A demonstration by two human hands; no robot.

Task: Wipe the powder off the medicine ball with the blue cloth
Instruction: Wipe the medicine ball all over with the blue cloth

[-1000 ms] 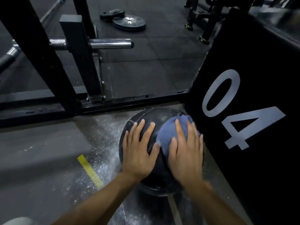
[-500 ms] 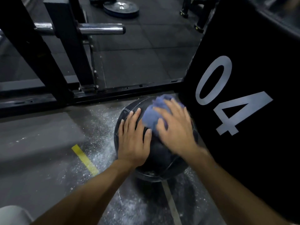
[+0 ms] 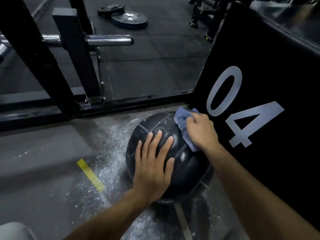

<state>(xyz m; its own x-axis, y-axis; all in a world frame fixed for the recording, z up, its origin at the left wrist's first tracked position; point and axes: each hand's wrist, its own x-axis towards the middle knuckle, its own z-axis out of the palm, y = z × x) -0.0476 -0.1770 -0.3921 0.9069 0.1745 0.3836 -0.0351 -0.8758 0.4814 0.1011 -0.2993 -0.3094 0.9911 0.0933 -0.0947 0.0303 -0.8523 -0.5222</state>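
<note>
Floor: dark gym floor (image 3: 52,161) under us, dusted with white powder (image 3: 110,141) left of and near the ball, crossed by a yellow strip (image 3: 90,177).
Room: a black rack (image 3: 34,54) with a steel bar (image 3: 109,40) stands far left; weight plates (image 3: 129,18) lie far off; a black box (image 3: 259,101) marked 04 fills the right.
Ball: the ball (image 3: 187,163) sits on the floor in front of us, just beside the box; we cannot tell whether the two touch. Being round, it has no long axis to speak of; its seams run near to far.
Left hand: our left hand (image 3: 154,163) lies flat and spread wide on the near-left top of the ball, holding nothing, only steadying it.
Right hand: our right hand (image 3: 200,130) is bunched around the cloth (image 3: 183,120) and presses it on the far-right shoulder of the ball, next to the box.
Key relation: the ball lies straight ahead of and below both hands; the right hand is farther out, the left nearer us. We judge the uncleaned far-left panel, which looks faintly streaked, lies left of the cloth, so the next sweep would run leftward.
Progress: the near side gleams dark; we judge the wiping well along but not done.
Risk: we judge the ball could roll under a hard stroke, so the left hand matters.
</note>
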